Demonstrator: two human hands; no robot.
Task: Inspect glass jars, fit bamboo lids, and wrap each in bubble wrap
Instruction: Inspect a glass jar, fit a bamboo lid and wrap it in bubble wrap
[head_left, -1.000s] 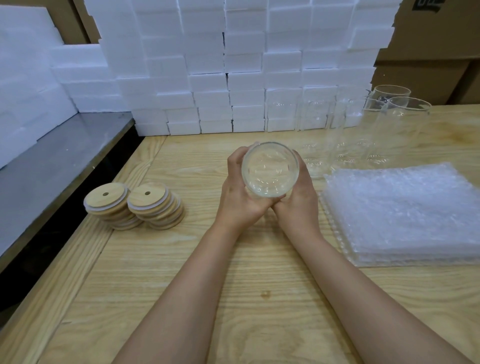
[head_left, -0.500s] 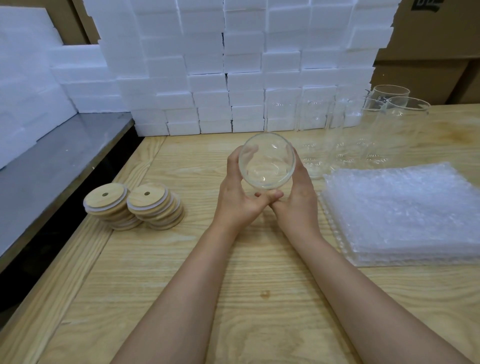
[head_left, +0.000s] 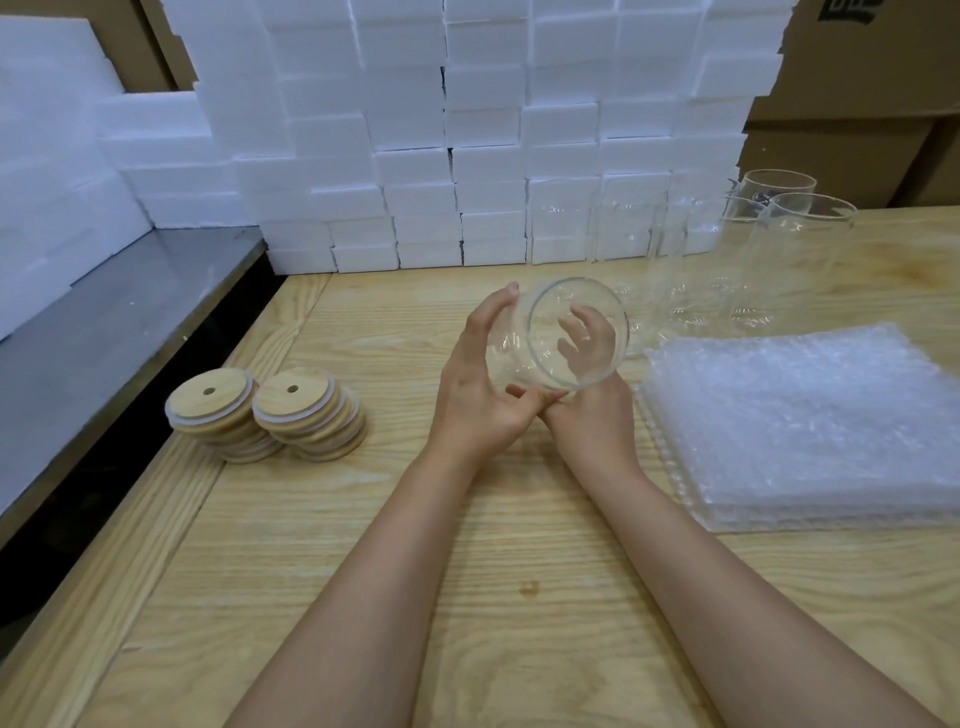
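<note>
a wall of white foam blocks (head_left: 467, 130) backs the wooden table (head_left: 467, 597), and on the table's right side lies a flat stack of bubble wrap sheets (head_left: 810, 426). behind the stack stands a cluster of empty jars (head_left: 800, 244), upright and without lids. near the left edge sit two leaning stacks of bamboo lids (head_left: 260, 410), well apart from the hands. the glass jar (head_left: 519, 358) in work is held off the table at its centre, tipped so the open mouth faces up toward the camera. the left hand (head_left: 478, 395) wraps its curled fingers and thumb round the jar's left wall, and the right hand (head_left: 592, 415) cups it from below and behind, its fingers showing through the glass. both hands have firm hold of it and nothing else. this reads as the inspection step: the jar has no lid and no wrap on it. the next move probably calls for freeing the left hand to reach for the top lid while the right keeps the jar steady, then seating the lid squarely on the rim before going to the wrap.
</note>
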